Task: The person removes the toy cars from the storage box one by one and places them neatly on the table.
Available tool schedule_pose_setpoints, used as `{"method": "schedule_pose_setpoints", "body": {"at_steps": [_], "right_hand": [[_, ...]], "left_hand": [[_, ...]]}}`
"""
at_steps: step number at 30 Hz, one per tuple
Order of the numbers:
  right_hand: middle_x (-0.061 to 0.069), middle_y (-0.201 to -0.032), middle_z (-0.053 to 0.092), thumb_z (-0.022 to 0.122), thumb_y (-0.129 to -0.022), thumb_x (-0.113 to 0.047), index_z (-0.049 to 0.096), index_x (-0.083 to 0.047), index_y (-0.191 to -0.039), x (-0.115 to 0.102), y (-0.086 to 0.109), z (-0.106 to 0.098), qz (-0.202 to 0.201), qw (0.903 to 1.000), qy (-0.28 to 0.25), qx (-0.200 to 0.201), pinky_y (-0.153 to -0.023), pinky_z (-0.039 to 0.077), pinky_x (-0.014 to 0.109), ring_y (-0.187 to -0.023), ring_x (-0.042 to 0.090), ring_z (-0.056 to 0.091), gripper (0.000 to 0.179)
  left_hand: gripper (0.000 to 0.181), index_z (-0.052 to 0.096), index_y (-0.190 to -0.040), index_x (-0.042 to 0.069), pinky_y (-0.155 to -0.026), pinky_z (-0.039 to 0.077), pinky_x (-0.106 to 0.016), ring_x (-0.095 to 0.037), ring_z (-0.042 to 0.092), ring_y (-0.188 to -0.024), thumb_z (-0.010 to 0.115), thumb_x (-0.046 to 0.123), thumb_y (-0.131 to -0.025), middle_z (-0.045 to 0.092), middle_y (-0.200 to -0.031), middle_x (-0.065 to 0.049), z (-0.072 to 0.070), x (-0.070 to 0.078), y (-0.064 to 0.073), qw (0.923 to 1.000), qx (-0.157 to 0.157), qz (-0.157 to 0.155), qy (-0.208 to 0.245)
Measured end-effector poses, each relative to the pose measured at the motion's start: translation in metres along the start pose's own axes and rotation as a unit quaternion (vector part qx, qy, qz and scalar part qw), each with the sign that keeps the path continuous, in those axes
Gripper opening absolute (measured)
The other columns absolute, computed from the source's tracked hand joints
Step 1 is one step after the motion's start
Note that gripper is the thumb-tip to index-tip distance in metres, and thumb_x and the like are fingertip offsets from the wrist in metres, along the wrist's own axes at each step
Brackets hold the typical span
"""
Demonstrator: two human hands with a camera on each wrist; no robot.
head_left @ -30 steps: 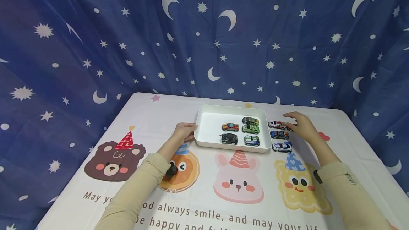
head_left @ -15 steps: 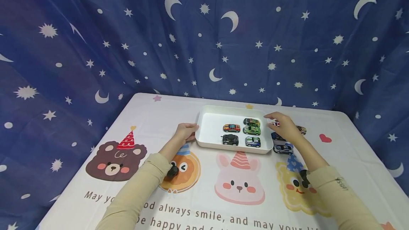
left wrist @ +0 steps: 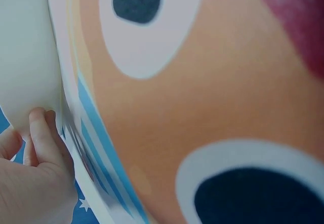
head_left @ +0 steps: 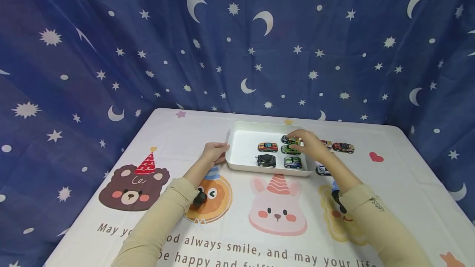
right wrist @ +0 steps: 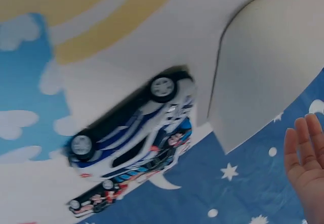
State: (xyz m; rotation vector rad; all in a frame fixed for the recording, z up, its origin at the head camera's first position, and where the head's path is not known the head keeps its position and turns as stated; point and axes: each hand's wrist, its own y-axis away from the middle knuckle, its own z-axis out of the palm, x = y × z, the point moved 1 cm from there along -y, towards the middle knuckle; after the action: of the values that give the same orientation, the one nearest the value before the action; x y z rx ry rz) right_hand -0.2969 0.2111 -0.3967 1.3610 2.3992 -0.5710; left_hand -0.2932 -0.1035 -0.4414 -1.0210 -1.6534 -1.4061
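Observation:
A white tray [head_left: 243, 145] lies on the table; my left hand [head_left: 213, 153] pinches its left edge, thumb and fingers on either side of the wall in the left wrist view. My right hand [head_left: 313, 145] is over the tray's right end, thumb and fingers spread around a dark green toy car [head_left: 288, 139] and a bright green toy car [head_left: 289, 150]. Its fingers [right wrist: 308, 138] look extended in the right wrist view. Also in the tray are a red-orange toy car [head_left: 267, 147], a black toy tank [head_left: 266, 161] and a white toy car with blue and green [head_left: 292, 162].
Right of the tray lie a white-blue toy car [head_left: 323, 170], a dark red-black toy car [head_left: 343, 147] and others partly hidden by the right arm. A printed cloth [head_left: 222, 244] covers the table, and a blue starry curtain [head_left: 208, 61] hangs behind.
My right hand has moved left from the cars beside the tray to over the green cars inside it. My left hand has stayed on the tray's edge.

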Motion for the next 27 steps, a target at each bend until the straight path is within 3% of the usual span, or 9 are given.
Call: {"method": "schedule_pose_setpoints", "body": {"at_steps": [6,14,21,27], "right_hand": [[0.023,-0.117,0.061,0.068,-0.085,-0.005,0.060,0.006,-0.117,-0.007,-0.012,0.007,-0.008,0.9992,0.005,-0.039,-0.095,0.050,0.051,-0.110,0.040,0.056,0.035],[0.021,-0.120,0.061,0.068,-0.085,-0.007,0.059,0.005,-0.119,-0.019,-0.036,0.009,-0.026,0.9969,0.026,-0.070,-0.092,0.052,0.048,-0.108,0.038,0.057,0.037],[0.021,-0.124,0.059,0.068,-0.085,-0.008,0.057,0.005,-0.123,-0.030,-0.053,0.014,-0.008,0.9924,0.024,-0.120,-0.095,0.051,0.046,-0.113,0.038,0.056,0.041],[0.021,-0.121,0.061,0.068,-0.085,-0.007,0.058,0.005,-0.121,-0.028,-0.061,0.026,-0.007,0.9901,0.036,-0.136,-0.095,0.051,0.044,-0.110,0.036,0.058,0.039]], "left_hand": [[0.035,0.059,-0.124,0.002,-0.061,0.057,-0.015,-0.006,0.060,-0.069,0.063,0.015,-0.091,0.061,-0.122,-0.019,0.001,-0.003,-0.001,1.0000,-0.001,-0.001,0.003],[0.035,0.060,-0.123,0.002,-0.057,0.055,-0.013,-0.005,0.061,-0.068,0.063,0.017,-0.091,0.064,-0.118,-0.019,-0.001,-0.001,-0.003,0.9999,0.007,0.008,0.000],[0.035,0.060,-0.123,0.001,-0.057,0.056,-0.014,-0.006,0.062,-0.066,0.063,0.016,-0.091,0.064,-0.118,-0.019,0.000,0.000,-0.003,1.0000,-0.001,0.006,0.007],[0.034,0.060,-0.122,0.001,-0.058,0.056,-0.014,-0.005,0.061,-0.065,0.063,0.016,-0.091,0.063,-0.119,-0.019,0.000,-0.001,-0.003,1.0000,-0.001,0.004,0.001]]}}
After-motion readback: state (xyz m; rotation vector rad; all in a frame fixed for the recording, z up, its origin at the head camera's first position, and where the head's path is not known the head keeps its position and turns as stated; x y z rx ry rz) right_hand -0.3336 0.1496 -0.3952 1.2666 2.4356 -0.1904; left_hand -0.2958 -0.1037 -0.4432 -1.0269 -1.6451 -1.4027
